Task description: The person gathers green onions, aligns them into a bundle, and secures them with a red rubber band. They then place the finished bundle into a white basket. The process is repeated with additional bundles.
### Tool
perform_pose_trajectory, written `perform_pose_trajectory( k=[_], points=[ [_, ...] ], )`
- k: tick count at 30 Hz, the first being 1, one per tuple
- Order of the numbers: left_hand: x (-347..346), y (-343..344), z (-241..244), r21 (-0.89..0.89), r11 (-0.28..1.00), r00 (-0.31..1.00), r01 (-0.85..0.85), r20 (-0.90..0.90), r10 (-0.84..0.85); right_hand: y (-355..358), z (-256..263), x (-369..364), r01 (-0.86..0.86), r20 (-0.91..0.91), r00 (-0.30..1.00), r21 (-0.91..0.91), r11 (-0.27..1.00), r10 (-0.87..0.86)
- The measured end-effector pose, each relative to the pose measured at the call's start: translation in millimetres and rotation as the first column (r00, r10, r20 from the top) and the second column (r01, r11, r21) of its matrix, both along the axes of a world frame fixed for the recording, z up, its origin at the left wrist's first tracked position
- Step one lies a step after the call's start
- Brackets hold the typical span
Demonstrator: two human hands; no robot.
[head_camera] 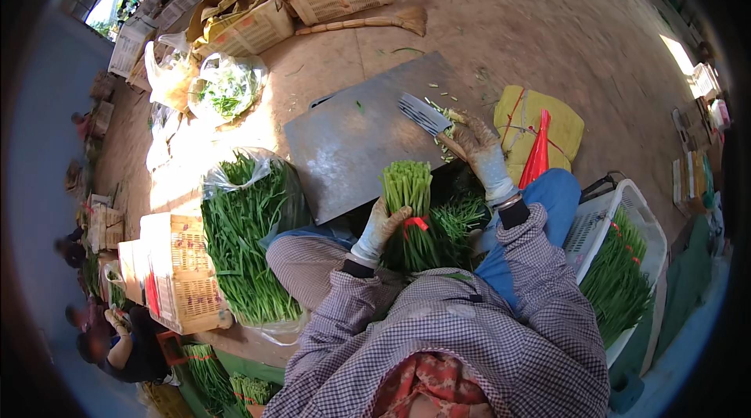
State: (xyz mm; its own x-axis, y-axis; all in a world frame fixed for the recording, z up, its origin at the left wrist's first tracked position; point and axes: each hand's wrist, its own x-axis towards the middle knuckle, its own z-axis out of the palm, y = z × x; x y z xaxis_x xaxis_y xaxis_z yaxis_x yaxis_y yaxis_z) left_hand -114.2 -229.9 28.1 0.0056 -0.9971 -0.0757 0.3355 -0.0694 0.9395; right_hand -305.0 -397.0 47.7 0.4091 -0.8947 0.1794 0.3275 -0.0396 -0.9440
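Note:
My gloved left hand point(380, 230) grips a bundle of green leafy stalks point(408, 183), bound with a red tie point(415, 223). Its cut ends point up and away from me, and its leaves hang toward my lap. In my gloved right hand point(480, 148) is the wooden handle of a broad-bladed knife point(425, 115). The blade is over the far right part of a metal board point(352, 136), pointing left. Short cut stalk pieces point(447, 148) lie scattered beside the blade. Loose greens point(460, 215) are between my legs, right of the bundle.
At my left stands a clear plastic bag of long greens point(246, 242). A white crate point(631, 195) of tied bundles is at my right. Beyond my right knee lie a folded yellow sack point(537, 125) and red plastic point(540, 151). A broom point(375, 22) and crates are farther off; people sit at left.

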Motion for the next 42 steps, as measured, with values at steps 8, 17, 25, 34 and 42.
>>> perform_pose_trajectory(
  k=[8,17,25,34,42],
  points=[
    [21.9,-62.8,52.3,-0.117,0.974,0.929,-0.193,-0.342,0.143,58.5,6.9,36.5,-0.391,-0.185,0.899,0.069,0.918,0.397],
    [-0.9,-70.2,70.5,-0.205,0.89,0.913,-0.408,-0.104,0.394,73.3,57.2,65.9,-0.014,-0.509,0.702,-0.709,0.705,-0.498],
    [78.8,-44.6,62.9,-0.093,0.836,0.84,-0.54,-0.119,0.53,94.6,12.4,-38.2,-0.5,-0.979,-0.018,0.185,0.846,0.203],
    [6.8,-69.9,85.8,-0.138,0.967,0.971,-0.216,-0.136,0.197,68.5,67.1,22.9,-0.197,-0.243,0.964,-0.366,0.909,0.111],
    [-64.9,-48.4,146.2,-0.308,0.947,0.993,0.088,0.102,-0.059,99.6,100.0,-49.1,-0.195,0.214,0.956,-0.042,0.98,0.2]
  ],
)
